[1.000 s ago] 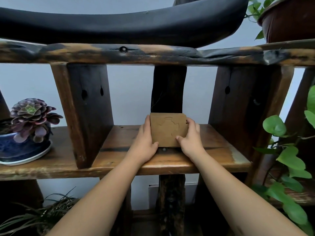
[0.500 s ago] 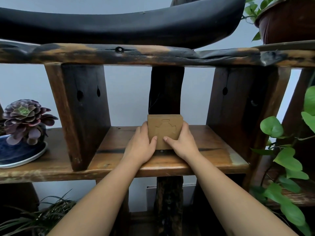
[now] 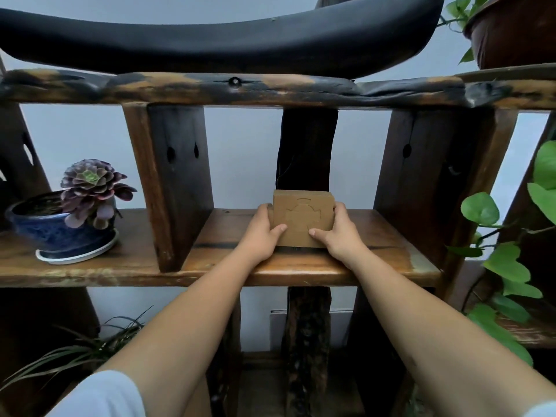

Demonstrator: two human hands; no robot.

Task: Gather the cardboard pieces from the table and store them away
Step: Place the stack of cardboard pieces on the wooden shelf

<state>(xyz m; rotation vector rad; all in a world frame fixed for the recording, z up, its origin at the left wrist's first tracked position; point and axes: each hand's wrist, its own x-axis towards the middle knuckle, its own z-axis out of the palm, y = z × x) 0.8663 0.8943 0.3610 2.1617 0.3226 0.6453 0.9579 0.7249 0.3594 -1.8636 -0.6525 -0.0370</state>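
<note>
Head view: storing step, nearly done. Stack of cardboard pieces (image 3: 304, 218) stands upright on the wooden shelf (image 3: 301, 266), middle bay, against the dark centre post (image 3: 307, 149). Left hand (image 3: 261, 233) and right hand (image 3: 341, 234) clasp its two sides, thumbs on the front face, fingers curled round the edges. Next, likely: let go gently so the stack doesn't tip.

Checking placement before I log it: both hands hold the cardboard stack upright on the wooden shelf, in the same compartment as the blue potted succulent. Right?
Not quite. In the head view, both the left hand and right hand hold the cardboard stack upright on the wooden shelf, but the blue potted succulent sits in the neighbouring compartment to the left, past a wooden divider.
</note>
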